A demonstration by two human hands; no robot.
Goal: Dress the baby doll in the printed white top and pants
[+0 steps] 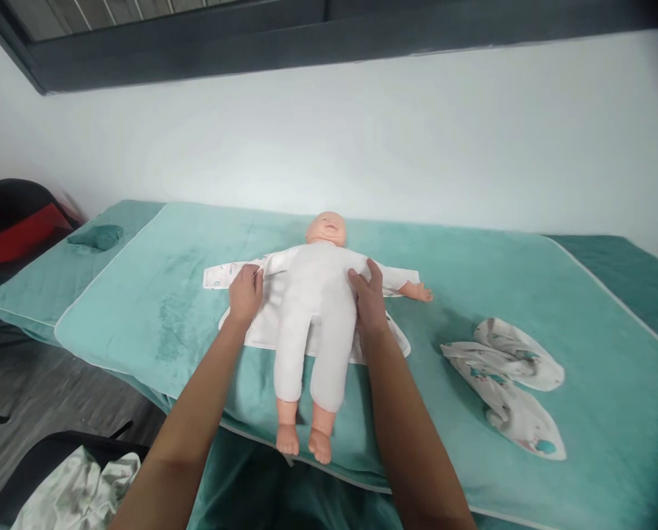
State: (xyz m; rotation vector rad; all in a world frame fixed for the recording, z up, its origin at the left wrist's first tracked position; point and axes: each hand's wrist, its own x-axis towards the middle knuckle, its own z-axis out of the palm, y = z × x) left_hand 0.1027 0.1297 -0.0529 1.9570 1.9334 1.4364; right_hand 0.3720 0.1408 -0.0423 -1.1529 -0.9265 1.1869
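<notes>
A baby doll [312,309] in a white bodysuit lies on its back on a teal blanket [185,294], head toward the wall, bare feet near the front edge. An open white patterned garment [227,274] is spread beneath it. My left hand [245,294] is closed on the garment's cloth beside the doll's left-side arm. My right hand [369,298] rests flat on the doll's side near its other arm, fingers stretched out. The doll's bare hand [420,292] pokes out to the right.
A crumpled patterned cloth [508,383] lies on the blanket to the right. A small teal bundle [96,236] sits at the far left. A dark chair with red [14,221] stands left of the table. More patterned cloth [80,493] lies at lower left.
</notes>
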